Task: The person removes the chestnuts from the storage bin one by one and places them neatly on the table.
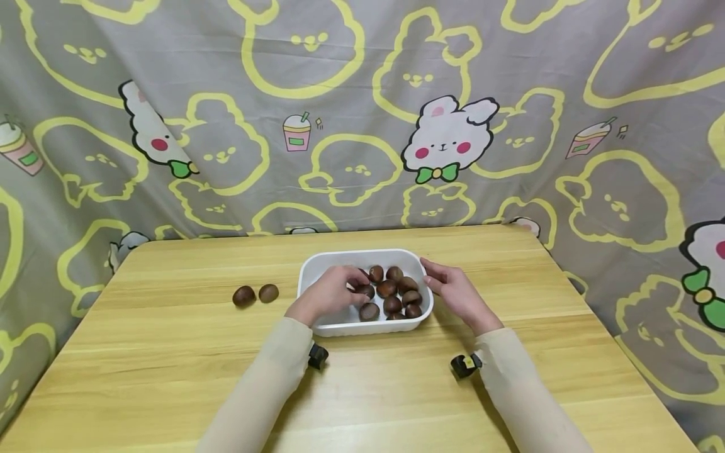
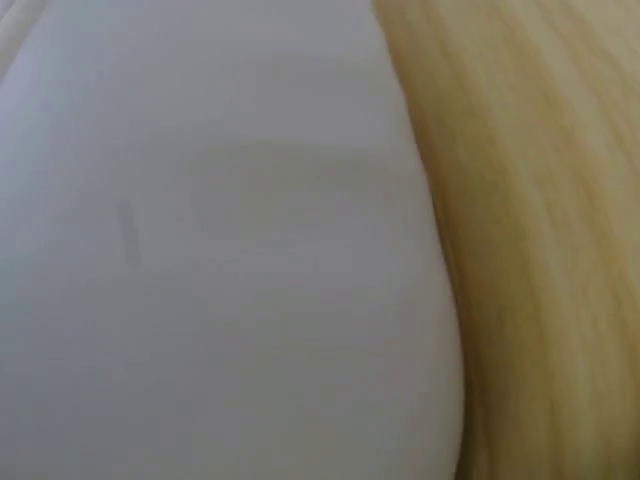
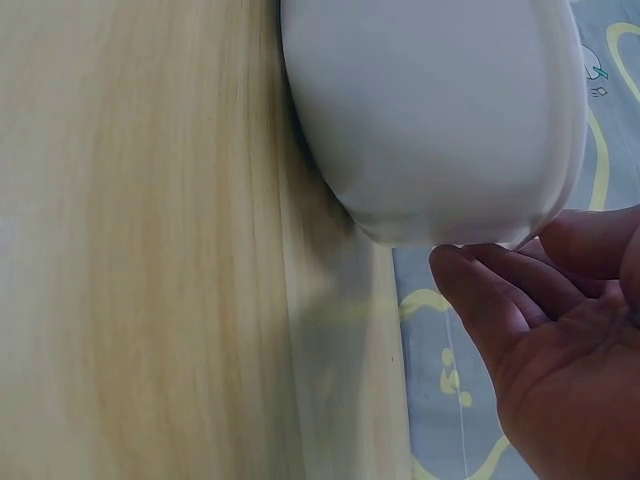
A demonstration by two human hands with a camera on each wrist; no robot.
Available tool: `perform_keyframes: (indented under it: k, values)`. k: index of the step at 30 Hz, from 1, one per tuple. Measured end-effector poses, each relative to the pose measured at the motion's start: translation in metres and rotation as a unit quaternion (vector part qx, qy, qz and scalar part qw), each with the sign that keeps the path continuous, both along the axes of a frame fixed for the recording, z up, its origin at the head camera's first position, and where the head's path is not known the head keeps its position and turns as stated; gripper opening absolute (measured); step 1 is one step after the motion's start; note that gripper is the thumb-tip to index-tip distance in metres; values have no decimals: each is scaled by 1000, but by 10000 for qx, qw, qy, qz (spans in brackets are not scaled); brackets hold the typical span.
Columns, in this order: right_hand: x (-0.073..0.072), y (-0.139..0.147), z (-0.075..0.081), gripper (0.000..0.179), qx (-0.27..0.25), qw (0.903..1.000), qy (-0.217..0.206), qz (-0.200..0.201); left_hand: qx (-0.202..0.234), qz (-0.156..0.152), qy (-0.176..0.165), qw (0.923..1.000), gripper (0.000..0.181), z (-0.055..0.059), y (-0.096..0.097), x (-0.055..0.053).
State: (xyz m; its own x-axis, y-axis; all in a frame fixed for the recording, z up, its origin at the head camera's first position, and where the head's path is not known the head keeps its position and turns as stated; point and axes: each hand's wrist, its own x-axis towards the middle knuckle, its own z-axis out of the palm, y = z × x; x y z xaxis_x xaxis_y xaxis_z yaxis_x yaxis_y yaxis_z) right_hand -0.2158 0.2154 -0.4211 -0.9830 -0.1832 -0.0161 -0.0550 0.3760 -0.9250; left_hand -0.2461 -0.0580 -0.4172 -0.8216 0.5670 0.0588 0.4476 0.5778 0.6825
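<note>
A white plastic tray (image 1: 362, 328) stands on the table with several brown chestnuts (image 1: 387, 289) in it, mostly toward its right side. My left hand (image 1: 331, 290) reaches over the tray's left part, and its thumb and fingers pinch a chestnut (image 1: 366, 291) among the others. At the right end, my right hand (image 1: 455, 292) holds the tray's rim, thumb at the edge and fingers against the outer wall. The right wrist view shows this hand (image 3: 560, 320) at the tray's end wall (image 3: 440, 120). Only the tray's side (image 2: 240, 260) and wood fill the left wrist view, the left hand hidden.
Two more chestnuts, one darker (image 1: 244, 296) and one lighter (image 1: 269, 293), lie on the wooden table (image 1: 170, 352) left of the tray. A grey curtain (image 1: 351, 82) with cartoon prints hangs right behind the table's far edge and around its sides.
</note>
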Motion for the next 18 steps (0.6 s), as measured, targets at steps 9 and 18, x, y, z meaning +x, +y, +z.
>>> perform_keyframes:
  k: [9,18]
  values:
    - [-1,2,-1,46,29,10000,-39,-23,648,8,429,9970,22,2,-12,2]
    - [-2,1,-2,46,22,9999,-102,-25,1074,165,349,9935,25,8,-28,10]
